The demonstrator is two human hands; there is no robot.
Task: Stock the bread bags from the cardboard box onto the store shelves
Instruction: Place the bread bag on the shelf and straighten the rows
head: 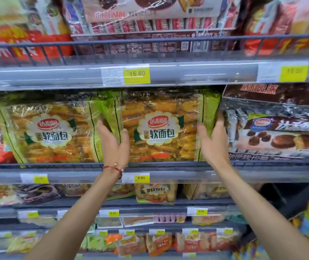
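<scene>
- The bread bag (159, 126), green-edged with a clear front full of golden rolls, is standing upright on the middle shelf (262, 174), at the centre of the view, just behind the shelf's low wire rail.
- The left hand (114, 145) is reaching up from 7 o'clock and pressing on the bag's left edge. Its fingers are lying straight and slipping into the gap beside the neighbouring bag, and its thumb is resting on the bag's front.
- A red string bracelet (113, 168) is sitting on the left wrist, in front of the shelf edge.
- The right hand (213, 139) is coming up from 5 o'clock and bracing the bag's right edge. Its fingers are pointing straight up along that side, and its thumb is touching the front.
- Neither hand is curling round the bag; both are staying flat against it, one on each side.
- A second bread bag (44, 132) of the same kind is standing at 9 o'clock from the first, with their edges touching.
- A chocolate pie pack (273, 132) is lying at 3 o'clock, just beside the right hand's fingers.
- A yellow 15.80 price tag (136, 74) is showing at 12 o'clock and a 9.90 price tag (141, 177) at 6 o'clock.
</scene>
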